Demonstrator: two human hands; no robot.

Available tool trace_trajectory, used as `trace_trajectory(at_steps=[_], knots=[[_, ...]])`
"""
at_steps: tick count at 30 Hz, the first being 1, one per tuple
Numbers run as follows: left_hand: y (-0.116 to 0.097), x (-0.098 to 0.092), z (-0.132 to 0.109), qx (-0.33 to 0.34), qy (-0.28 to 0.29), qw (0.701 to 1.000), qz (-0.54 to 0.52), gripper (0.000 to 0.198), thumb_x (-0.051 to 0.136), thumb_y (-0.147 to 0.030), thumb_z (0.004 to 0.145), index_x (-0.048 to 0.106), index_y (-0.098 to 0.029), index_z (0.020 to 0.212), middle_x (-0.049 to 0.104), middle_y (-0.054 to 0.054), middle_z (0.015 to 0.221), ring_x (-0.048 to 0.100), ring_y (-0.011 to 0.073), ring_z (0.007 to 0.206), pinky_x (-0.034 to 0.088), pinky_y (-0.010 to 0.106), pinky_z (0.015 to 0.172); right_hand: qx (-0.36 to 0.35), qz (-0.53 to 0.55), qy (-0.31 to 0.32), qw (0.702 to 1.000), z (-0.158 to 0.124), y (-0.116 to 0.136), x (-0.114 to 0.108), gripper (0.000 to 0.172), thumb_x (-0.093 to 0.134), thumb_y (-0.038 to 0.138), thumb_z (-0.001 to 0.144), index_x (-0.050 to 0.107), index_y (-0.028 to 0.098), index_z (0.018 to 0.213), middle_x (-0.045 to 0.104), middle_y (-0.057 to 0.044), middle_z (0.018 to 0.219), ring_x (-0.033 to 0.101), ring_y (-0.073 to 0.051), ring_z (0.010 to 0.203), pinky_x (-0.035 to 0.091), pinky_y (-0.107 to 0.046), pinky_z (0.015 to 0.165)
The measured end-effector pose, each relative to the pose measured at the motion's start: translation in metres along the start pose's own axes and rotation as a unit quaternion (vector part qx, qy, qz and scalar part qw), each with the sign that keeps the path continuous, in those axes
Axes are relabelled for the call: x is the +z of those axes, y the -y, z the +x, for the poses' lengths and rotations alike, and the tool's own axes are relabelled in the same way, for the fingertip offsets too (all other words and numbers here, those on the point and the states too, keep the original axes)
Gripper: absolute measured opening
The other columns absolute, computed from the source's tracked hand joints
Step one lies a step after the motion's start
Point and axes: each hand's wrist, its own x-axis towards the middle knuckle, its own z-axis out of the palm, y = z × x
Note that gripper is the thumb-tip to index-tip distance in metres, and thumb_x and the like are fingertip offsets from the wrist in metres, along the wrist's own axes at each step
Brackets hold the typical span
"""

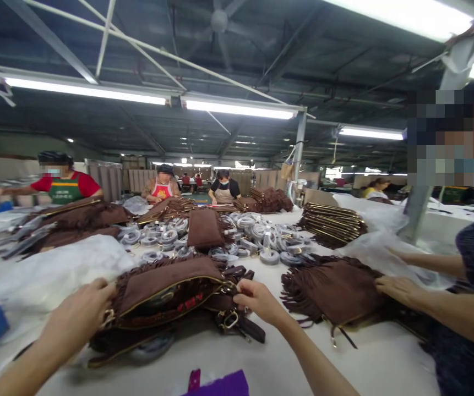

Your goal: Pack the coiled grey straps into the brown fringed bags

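Observation:
A brown fringed handbag point(166, 278) lies before me on the white table, its gold zipper open and a patterned lining with red marks showing. My left hand point(80, 311) is closed on the bag's left end, near a metal fitting. At the opposite end, the thumb and fingers of my right hand point(258, 300) pinch the corner by the zipper's end and metal rings. A strap with a gold buckle point(230, 320) hangs just below that hand. Beneath the bag, a wrapped coiled strap point(154, 347) shows in part.
Several plastic-wrapped coiled straps point(270, 234) and a brown bag point(204, 228) lie ahead. A stack of gold-edged bags point(331, 224) stands right. A co-worker's hands point(406, 291) touch another fringed bag point(339, 286). White plastic sheeting point(71, 269) lies left; a purple piece point(220, 385) is nearest me.

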Motion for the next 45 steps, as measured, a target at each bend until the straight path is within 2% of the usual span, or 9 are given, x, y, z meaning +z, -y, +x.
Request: trace_trajectory(at_steps=[2,5,8,11,15,19,27,33,45], knots=[[-0.043,0.002,-0.015,-0.005,-0.054,0.998,0.015,0.030,0.030,-0.019,0.087,0.060,-0.019,0.088,0.061,0.010,0.098,0.061,0.0242,0.086,0.046,0.036,0.080,-0.003,0.008,0.024,1.000,-0.003,0.004,0.005,0.016,0.056,0.031,0.076,0.047,0.021,0.066,0.059,0.004,0.055,0.057,-0.012,0.050,0.042,-0.020,0.045],[-0.121,0.024,-0.025,0.072,-0.008,0.988,-0.137,0.021,0.042,-0.019,0.085,0.057,-0.023,0.100,0.061,0.005,0.104,0.059,0.0195,0.099,0.045,0.029,0.088,0.008,0.031,0.048,0.998,-0.006,0.007,0.016,0.029,0.054,0.046,0.079,0.045,0.022,0.068,0.060,0.003,0.057,0.058,-0.013,0.048,0.043,-0.021,0.042],[-0.186,0.056,-0.013,0.075,0.026,0.974,-0.211,0.040,0.058,-0.026,0.078,0.049,-0.022,0.116,0.057,0.008,0.116,0.058,0.0242,0.105,0.048,0.033,0.090,0.029,0.067,0.048,0.996,-0.006,0.009,0.023,0.039,0.049,0.060,0.079,0.050,0.021,0.072,0.060,0.001,0.065,0.063,-0.018,0.056,0.047,-0.024,0.044],[-0.224,0.075,0.008,0.024,0.046,0.973,-0.226,0.037,0.058,-0.024,0.078,0.049,-0.019,0.113,0.054,0.012,0.120,0.058,0.0280,0.105,0.051,0.038,0.088,0.011,0.004,0.031,0.999,-0.003,0.009,0.021,0.041,0.044,0.061,0.080,0.053,0.022,0.069,0.061,-0.001,0.062,0.061,-0.020,0.056,0.049,-0.028,0.048],[-0.240,0.079,0.024,0.002,0.041,0.973,-0.225,0.036,0.053,-0.013,0.079,0.049,-0.018,0.114,0.052,0.014,0.124,0.061,0.0258,0.103,0.053,0.035,0.086,-0.052,-0.137,-0.005,0.989,0.005,0.010,0.012,0.039,0.039,0.055,0.079,0.063,0.024,0.074,0.071,-0.006,0.071,0.066,-0.026,0.071,0.052,-0.034,0.067],[-0.233,0.073,0.029,0.017,0.026,0.979,-0.203,0.031,0.039,-0.007,0.086,0.051,-0.017,0.113,0.057,0.013,0.119,0.064,0.0239,0.101,0.053,0.033,0.083,-0.096,-0.228,-0.006,0.969,0.014,0.016,0.005,0.039,0.033,0.047,0.082,0.066,0.025,0.082,0.074,-0.008,0.085,0.068,-0.028,0.082,0.049,-0.035,0.074],[-0.214,0.046,0.028,0.046,0.023,0.991,-0.123,0.026,0.043,-0.009,0.088,0.057,-0.016,0.108,0.069,0.015,0.100,0.067,0.0288,0.095,0.053,0.039,0.077,-0.098,-0.353,0.019,0.930,0.022,0.031,-0.001,0.036,0.026,0.040,0.091,0.055,0.026,0.073,0.069,-0.003,0.073,0.064,-0.024,0.071,0.042,-0.031,0.064],[-0.194,0.027,0.018,-0.012,0.024,0.997,-0.068,0.026,0.040,-0.009,0.089,0.062,-0.011,0.104,0.070,0.022,0.099,0.066,0.0335,0.098,0.049,0.044,0.079,-0.080,-0.400,-0.001,0.913,0.017,0.017,-0.009,0.036,0.027,0.037,0.094,0.052,0.026,0.069,0.066,-0.001,0.065,0.063,-0.021,0.066,0.038,-0.028,0.061],[-0.046,-0.006,-0.041,-0.155,0.006,0.987,0.040,0.020,0.046,-0.016,0.086,0.059,-0.015,0.101,0.071,0.019,0.094,0.067,0.0334,0.091,0.048,0.043,0.077,-0.026,-0.415,-0.036,0.909,0.011,0.000,-0.007,0.036,0.027,0.036,0.093,0.049,0.026,0.066,0.065,-0.001,0.065,0.064,-0.022,0.067,0.037,-0.029,0.060]])
